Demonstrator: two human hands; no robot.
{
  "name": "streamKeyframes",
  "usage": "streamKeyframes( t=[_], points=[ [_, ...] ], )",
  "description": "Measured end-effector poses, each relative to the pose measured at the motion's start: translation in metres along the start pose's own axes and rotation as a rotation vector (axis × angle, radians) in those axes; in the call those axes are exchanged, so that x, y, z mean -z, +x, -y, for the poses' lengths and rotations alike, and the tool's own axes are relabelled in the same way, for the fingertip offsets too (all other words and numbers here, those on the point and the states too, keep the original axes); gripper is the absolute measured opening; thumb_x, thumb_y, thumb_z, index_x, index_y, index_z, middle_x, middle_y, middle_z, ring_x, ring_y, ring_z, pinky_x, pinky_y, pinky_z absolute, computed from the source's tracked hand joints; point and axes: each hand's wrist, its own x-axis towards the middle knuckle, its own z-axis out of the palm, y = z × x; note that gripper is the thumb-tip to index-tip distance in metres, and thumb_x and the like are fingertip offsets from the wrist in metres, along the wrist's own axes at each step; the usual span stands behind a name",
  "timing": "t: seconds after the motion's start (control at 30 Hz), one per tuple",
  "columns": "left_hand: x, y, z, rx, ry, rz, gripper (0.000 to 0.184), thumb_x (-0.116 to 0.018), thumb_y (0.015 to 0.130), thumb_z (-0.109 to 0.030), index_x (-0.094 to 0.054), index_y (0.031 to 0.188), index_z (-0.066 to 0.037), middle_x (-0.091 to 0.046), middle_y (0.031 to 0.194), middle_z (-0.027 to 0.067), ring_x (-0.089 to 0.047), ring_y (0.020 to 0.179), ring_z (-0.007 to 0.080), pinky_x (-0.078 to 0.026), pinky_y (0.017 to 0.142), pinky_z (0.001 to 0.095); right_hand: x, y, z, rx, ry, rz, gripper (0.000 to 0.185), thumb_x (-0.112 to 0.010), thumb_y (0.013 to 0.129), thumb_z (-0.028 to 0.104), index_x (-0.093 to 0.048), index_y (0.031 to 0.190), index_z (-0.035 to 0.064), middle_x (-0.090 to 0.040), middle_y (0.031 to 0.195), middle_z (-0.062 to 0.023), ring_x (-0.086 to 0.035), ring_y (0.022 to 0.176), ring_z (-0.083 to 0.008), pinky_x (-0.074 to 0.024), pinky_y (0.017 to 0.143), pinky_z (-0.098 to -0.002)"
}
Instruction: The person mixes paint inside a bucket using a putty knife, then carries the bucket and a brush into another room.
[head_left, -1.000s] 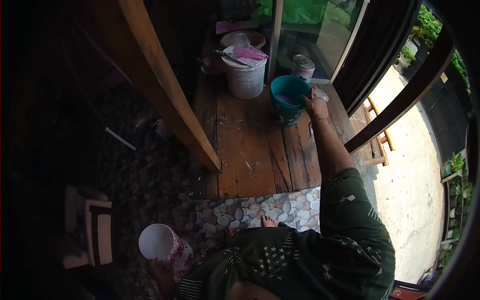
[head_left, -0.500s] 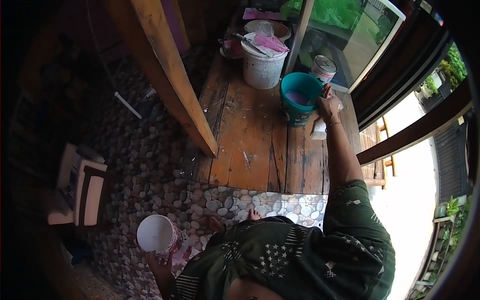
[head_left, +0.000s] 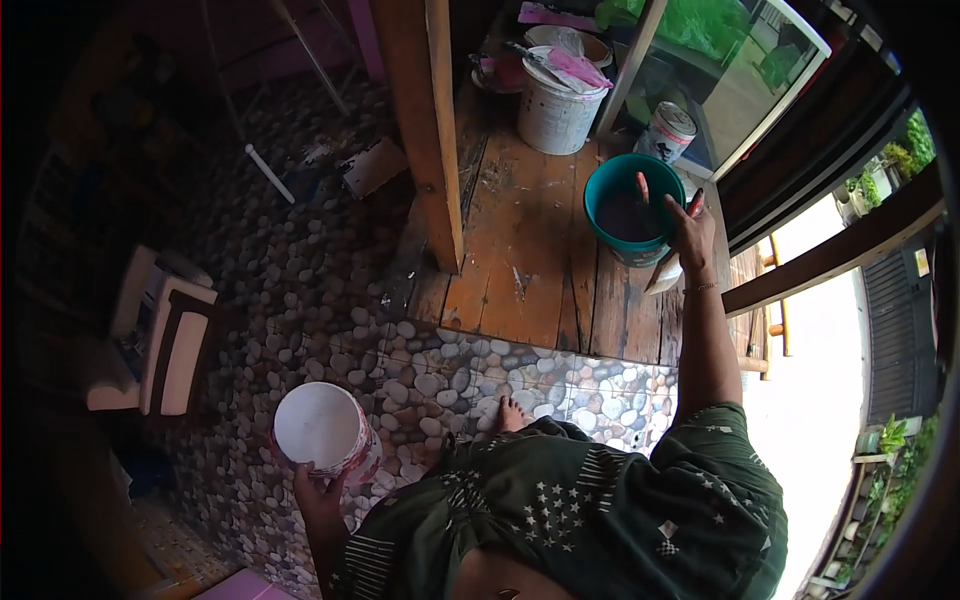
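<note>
In the lower left, my left hand (head_left: 318,488) grips the near rim of a white bucket (head_left: 320,425) with a red-and-white printed outside. A pale inside shows through its top. At the upper right, my right hand (head_left: 692,240) is closed on the near-right rim of a teal bucket (head_left: 612,236). Also in that hand is a paintbrush (head_left: 663,274), its red handle pointing up and pale bristles hanging outside the bucket. Inside the teal bucket stands another red handle (head_left: 642,186); its lower end is hidden. Whether this bucket still touches the wooden platform, I cannot tell.
The wooden platform (head_left: 505,300) carries a large white bucket (head_left: 556,118) topped with pink plastic and a paint can (head_left: 668,132). A wooden post (head_left: 432,140) rises at its left edge. Beige furniture (head_left: 183,350) stands left on the pebble-patterned floor (head_left: 400,360).
The view has shifted left. My right hand has brought the teal bucket nearer to me, away from the paint can, and a red handle now shows inside it. My left hand keeps holding the white bucket.
</note>
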Motion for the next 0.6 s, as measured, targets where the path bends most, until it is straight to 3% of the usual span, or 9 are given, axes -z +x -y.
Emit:
streamKeyframes(
  t=[0.1,0.2,0.3,0.47,0.6],
  points=[
    [-0.025,0.001,-0.026,0.228,-0.17,-0.175,0.04,-0.05,0.076,-0.014,-0.045,0.114,-0.003,-0.044,0.113,0.0126,-0.045,0.105,0.0296,-0.05,0.079,0.0492,0.013,-0.04,0.024,0.028,-0.122,0.097,0.027,-0.068,0.076,0.022,-0.059,0.088,0.0005,-0.059,0.072,-0.0017,-0.053,0.059,-0.0074,-0.0418,0.052,-0.0218],
    [-0.026,0.005,-0.028,0.249,-0.132,-0.194,0.048,-0.055,0.074,-0.019,-0.04,0.117,-0.003,-0.04,0.114,0.0151,-0.043,0.105,0.0322,-0.049,0.08,0.0481,0.016,-0.076,0.035,0.105,-0.211,0.161,0.025,-0.069,0.075,0.023,-0.055,0.079,0.0021,-0.055,0.065,0.0,-0.048,0.055,-0.0059,-0.0388,0.049,-0.0215],
    [-0.019,0.007,-0.03,0.25,-0.1,-0.092,0.048,-0.056,0.074,-0.018,-0.042,0.118,-0.004,-0.043,0.114,0.0142,-0.045,0.104,0.0308,-0.049,0.08,0.0479,0.017,-0.108,0.048,0.185,-0.258,0.205,0.028,-0.069,0.075,0.024,-0.049,0.069,0.0046,-0.05,0.059,0.0004,-0.046,0.053,-0.0058,-0.0372,0.047,-0.0225],
    [-0.021,0.003,-0.035,0.253,-0.076,-0.035,0.046,-0.06,0.072,-0.016,-0.047,0.115,-0.003,-0.044,0.115,0.0128,-0.044,0.109,0.0303,-0.05,0.079,0.0493,0.001,-0.163,0.091,0.236,-0.197,0.326,0.027,-0.067,0.077,0.024,-0.049,0.068,0.0052,-0.049,0.057,0.0005,-0.046,0.051,-0.0061,-0.0362,0.047,-0.0221],
    [-0.026,-0.005,-0.036,0.213,0.031,0.075,0.037,-0.061,0.072,-0.017,-0.053,0.106,-0.005,-0.052,0.104,0.0089,-0.051,0.098,0.0236,-0.052,0.074,0.0442,-0.023,-0.199,0.126,0.268,-0.172,0.432,0.027,-0.067,0.077,0.023,-0.049,0.069,0.0051,-0.049,0.058,0.001,-0.046,0.053,-0.0058,-0.0359,0.049,-0.021]
  ],
)
